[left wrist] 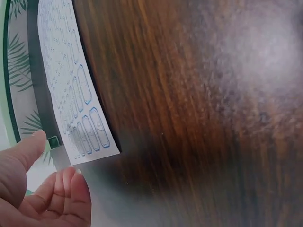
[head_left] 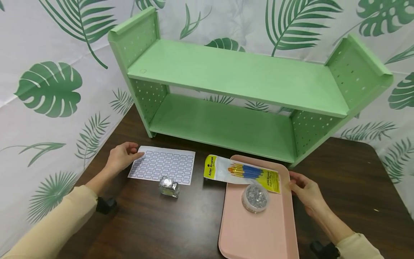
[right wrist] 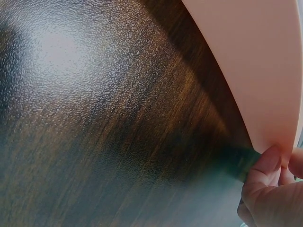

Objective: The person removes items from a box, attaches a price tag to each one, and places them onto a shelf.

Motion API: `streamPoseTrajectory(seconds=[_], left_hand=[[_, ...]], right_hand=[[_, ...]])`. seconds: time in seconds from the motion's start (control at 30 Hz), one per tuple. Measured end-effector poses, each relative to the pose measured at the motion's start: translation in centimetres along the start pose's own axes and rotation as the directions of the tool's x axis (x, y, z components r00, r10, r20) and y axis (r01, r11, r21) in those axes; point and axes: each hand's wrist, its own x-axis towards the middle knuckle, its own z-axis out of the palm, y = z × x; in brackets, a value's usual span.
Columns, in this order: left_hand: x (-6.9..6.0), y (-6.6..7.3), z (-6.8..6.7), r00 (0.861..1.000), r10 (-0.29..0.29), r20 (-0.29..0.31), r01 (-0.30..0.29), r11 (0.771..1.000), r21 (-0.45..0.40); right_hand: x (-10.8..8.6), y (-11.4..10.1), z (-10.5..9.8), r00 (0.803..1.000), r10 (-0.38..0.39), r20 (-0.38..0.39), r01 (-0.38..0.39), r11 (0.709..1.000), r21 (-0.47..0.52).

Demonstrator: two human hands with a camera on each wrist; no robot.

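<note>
My left hand [head_left: 121,157] is at the left end of a white sheet of printed labels [head_left: 163,164] on the table. Its thumb [left wrist: 33,149] stands apart from the curled fingers [left wrist: 71,191] at the sheet's corner. On the other side, my right hand [head_left: 307,190] pinches the right rim of a pink tray [head_left: 255,237], thumb and fingers at its edge [right wrist: 255,71]. A packet of artist brushes [head_left: 242,172] lies across the tray's far end, jutting out leftward. Nearer sits a round clear tub [head_left: 255,198] of small silvery pieces.
A small shiny clear-and-silver object [head_left: 169,187] stands at the label sheet's near edge. Behind everything, a green two-tier shelf [head_left: 223,122] spans the back of the dark wooden table [head_left: 181,230]. A leaf-patterned cloth [head_left: 48,90] hangs behind and at the left.
</note>
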Motion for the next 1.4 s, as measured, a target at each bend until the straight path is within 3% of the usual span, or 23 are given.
streamPoseTrajectory(seconds=[0.33, 0.6, 0.8, 0.97, 1.07, 1.13, 1.27, 1.4], left_hand=[[1.0, 0.0, 0.7, 0.996, -0.068, 0.053, 0.064, 0.995, 0.08], [0.2, -0.3, 0.8, 0.994, -0.098, 0.051, 0.092, 0.99, 0.109], [0.4, 0.1, 0.8, 0.996, -0.088, 0.031, 0.085, 0.992, 0.092], [0.7, 0.3, 0.8, 0.997, -0.073, 0.022, 0.07, 0.993, 0.096], [0.7, 0.3, 0.7, 0.998, -0.061, 0.014, 0.059, 0.994, 0.097], [0.7, 0.4, 0.7, 0.998, -0.059, 0.011, 0.058, 0.994, 0.096], [0.7, 0.3, 0.8, 0.998, -0.065, 0.009, 0.063, 0.993, 0.101], [0.6, 0.2, 1.0, 0.998, -0.067, 0.013, 0.066, 0.993, 0.103]], right_hand=[[0.1, -0.2, 0.0, 1.0, 0.002, -0.005, -0.002, 1.0, -0.008], [-0.4, 0.2, 0.4, 0.999, 0.034, 0.015, -0.034, 0.999, -0.021], [-0.3, 0.1, 0.0, 1.0, 0.026, 0.015, -0.026, 1.0, 0.001], [-1.4, -0.7, -0.3, 0.995, -0.026, -0.093, 0.025, 1.0, -0.015], [-2.5, -2.5, 0.2, 0.979, -0.095, -0.178, 0.099, 0.995, 0.014], [-3.1, -4.5, 1.3, 0.972, -0.148, -0.182, 0.157, 0.987, 0.035], [-3.8, -9.4, 5.1, 0.976, -0.213, -0.05, 0.216, 0.974, 0.066], [-3.3, -13.1, 10.4, 0.967, -0.223, 0.125, 0.206, 0.97, 0.132]])
